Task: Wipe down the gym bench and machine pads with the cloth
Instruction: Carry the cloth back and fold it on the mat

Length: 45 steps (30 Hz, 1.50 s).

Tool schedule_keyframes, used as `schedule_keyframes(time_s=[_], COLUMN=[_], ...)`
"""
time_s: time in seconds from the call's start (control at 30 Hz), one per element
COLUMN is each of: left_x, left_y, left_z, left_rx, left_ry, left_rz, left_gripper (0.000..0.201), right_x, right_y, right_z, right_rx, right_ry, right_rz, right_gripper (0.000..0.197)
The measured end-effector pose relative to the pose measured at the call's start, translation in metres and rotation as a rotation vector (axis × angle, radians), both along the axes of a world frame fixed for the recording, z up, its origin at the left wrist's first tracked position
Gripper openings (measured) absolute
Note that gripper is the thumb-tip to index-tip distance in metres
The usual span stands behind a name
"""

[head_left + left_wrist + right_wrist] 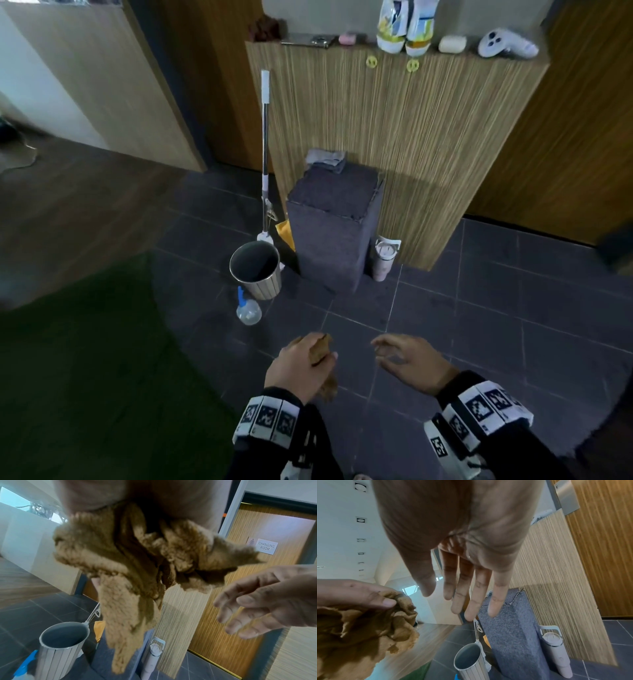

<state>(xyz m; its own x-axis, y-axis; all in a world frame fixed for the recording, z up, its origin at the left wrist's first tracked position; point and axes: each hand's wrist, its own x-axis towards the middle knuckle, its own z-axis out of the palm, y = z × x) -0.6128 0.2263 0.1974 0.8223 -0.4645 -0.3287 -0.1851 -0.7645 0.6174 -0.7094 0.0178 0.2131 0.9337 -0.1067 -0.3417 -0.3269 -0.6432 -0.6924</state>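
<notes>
The left hand (297, 367) clutches the bunched cloth (130, 563) near the bin (255, 269); the right hand (409, 363) (empty, fingers slack) should spread it flat first.

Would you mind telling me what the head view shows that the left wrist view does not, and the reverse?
Only the head view shows the cabinet top with a white controller on it, and the full mop handle. Only the left wrist view shows the changing room sign. Both show the left hand gripping the brown cloth, the open right hand, the metal bin and the white tumbler.
</notes>
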Motion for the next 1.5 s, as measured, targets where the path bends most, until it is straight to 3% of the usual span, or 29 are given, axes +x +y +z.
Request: schedule_keyframes(time_s=[0.3, 0.47, 0.8, 1.03, 1.2, 1.37, 1.5], left_x=[0.193, 0.274, 0.376, 0.44, 0.473, 0.498, 0.523], left_y=[-0.037, -0.064, -0.141, -0.238, -0.308, -0.356, -0.379], left_z=[-0.001, 0.004, -0.015, -0.005, 0.006, 0.01, 0.014], left_rx=[0.011, -0.019, -0.006, -0.039, -0.145, -0.144, -0.149], left_ry=[-0.05, -0.09, -0.025, 0.079, 0.158, 0.153, -0.002], left_rz=[-0.133, -0.205, -0.327, -0.382, -0.395, -0.486, -0.559], left_gripper=[0.039, 0.043, 0.048, 0.043, 0.04, 0.027, 0.018], right_x=[0.17, 0.24, 0.331, 0.412, 0.455, 0.474, 0.481], right_y=[-0.024, -0.038, -0.105, -0.184, -0.243, -0.286, -0.313], right_z=[-0.005, -0.003, -0.012, -0.007, 0.005, 0.009, 0.02], right_rx=[0.011, 0.014, 0.002, 0.074, 0.077, -0.005, -0.007], right_ry=[0.03, 0.007, -0.026, -0.1, -0.202, -0.359, -0.393], right_rz=[-0.111, -0.187, -0.27, -0.306, -0.233, -0.249, -0.29], right_gripper=[0.03, 0.029, 0.026, 0.035, 0.041, 0.01, 0.012])
